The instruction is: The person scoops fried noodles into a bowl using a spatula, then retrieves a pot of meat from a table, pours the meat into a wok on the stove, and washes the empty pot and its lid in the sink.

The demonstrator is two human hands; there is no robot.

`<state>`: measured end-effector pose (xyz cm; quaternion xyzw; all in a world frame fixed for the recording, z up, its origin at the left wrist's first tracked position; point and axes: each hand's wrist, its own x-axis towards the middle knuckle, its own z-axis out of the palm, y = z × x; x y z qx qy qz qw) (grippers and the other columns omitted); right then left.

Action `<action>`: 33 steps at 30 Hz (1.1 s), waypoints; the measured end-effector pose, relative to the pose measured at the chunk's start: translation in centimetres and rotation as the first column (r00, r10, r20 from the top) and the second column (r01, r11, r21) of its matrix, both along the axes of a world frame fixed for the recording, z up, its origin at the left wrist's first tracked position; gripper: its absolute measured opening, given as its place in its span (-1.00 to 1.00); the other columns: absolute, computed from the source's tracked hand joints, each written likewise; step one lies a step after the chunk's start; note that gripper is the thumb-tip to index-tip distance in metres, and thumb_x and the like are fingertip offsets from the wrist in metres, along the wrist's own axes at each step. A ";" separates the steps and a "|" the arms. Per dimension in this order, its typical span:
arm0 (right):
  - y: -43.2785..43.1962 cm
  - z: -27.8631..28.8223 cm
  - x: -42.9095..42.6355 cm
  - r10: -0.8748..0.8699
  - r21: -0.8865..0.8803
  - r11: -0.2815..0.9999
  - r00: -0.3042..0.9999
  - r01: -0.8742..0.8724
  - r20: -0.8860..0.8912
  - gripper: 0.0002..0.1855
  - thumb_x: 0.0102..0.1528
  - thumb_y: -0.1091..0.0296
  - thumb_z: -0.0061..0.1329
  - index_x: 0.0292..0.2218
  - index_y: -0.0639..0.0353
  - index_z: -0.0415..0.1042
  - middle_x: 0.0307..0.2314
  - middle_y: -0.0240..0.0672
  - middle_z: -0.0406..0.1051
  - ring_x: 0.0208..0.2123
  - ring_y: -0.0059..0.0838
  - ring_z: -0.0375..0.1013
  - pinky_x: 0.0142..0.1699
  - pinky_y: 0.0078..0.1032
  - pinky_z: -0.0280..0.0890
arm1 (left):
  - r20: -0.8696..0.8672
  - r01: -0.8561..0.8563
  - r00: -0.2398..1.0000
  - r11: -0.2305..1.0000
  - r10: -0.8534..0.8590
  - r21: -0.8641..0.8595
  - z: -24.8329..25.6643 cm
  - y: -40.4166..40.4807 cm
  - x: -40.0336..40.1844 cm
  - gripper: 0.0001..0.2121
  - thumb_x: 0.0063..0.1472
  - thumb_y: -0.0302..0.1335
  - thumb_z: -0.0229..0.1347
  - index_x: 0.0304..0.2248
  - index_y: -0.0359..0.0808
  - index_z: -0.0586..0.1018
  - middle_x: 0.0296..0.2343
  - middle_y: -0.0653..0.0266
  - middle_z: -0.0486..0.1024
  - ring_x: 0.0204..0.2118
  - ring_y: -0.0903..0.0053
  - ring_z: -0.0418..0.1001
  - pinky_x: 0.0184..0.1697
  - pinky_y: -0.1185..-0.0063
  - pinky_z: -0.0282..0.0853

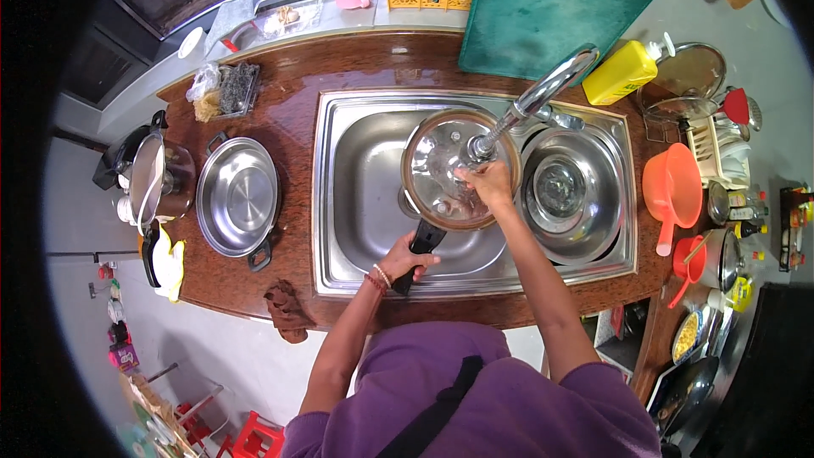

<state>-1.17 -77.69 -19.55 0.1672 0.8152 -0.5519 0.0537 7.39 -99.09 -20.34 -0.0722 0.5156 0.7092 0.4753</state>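
Note:
My left hand [405, 261] is closed around the black handle [427, 238] of a round pan or pot [420, 152], which is over the left basin of the stainless steel sink [365, 178]. My right hand [489, 183] reaches over that vessel, at the head of the chrome faucet [481, 147]; whether its fingers grip the faucet head is unclear. The vessel's inside looks wet and shiny. In the right basin sits a steel bowl [594, 229] with a smaller glass or metal bowl [559, 186] in it.
A two-handled steel pan [238, 197], a brown cloth [287, 312] and scourers [238, 89] lie left of the sink. Behind it are a green cutting board [547, 6] and a yellow pump bottle [620, 73]. An orange dipper [673, 184] and a dish rack [709, 149] stand right.

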 end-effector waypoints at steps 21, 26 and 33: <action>-2.3 1.3 3.5 0.474 0.728 0.627 0.877 -0.277 -0.075 -0.42 0.01 0.22 -0.16 0.08 -0.21 0.06 -0.15 0.03 0.13 -0.12 0.01 0.10 0.02 -0.26 -0.04 | 0.058 0.015 0.998 0.997 -0.019 0.072 0.7 -0.6 0.0 -0.67 -0.04 -0.64 0.12 -0.31 -0.30 0.24 -0.72 0.41 0.23 -0.79 0.72 0.15 -0.76 0.68 0.10; -4.7 2.6 0.9 0.370 0.783 0.582 0.929 -0.219 -0.015 -0.31 0.05 0.04 -0.22 0.13 0.09 -0.12 0.09 0.06 -0.17 0.06 -0.02 -0.01 0.02 -0.20 -0.02 | 0.118 0.099 0.987 0.992 -0.107 0.075 2.3 -0.1 0.7 -0.70 -0.04 -0.63 0.13 -0.36 -0.32 0.24 -0.73 0.41 0.23 -0.78 0.71 0.17 -0.76 0.69 0.10; -4.7 1.2 3.1 0.822 0.543 0.476 0.570 -0.692 0.006 -0.42 0.13 0.12 -0.42 0.09 0.27 -0.08 0.13 -0.15 -0.21 0.16 -0.30 -0.17 0.19 -0.27 -0.22 | 0.138 0.057 0.988 0.994 -0.069 0.091 2.1 -0.8 0.3 -0.76 -0.01 -0.60 0.11 -0.35 -0.35 0.29 -0.75 0.43 0.21 -0.80 0.73 0.14 -0.78 0.70 0.06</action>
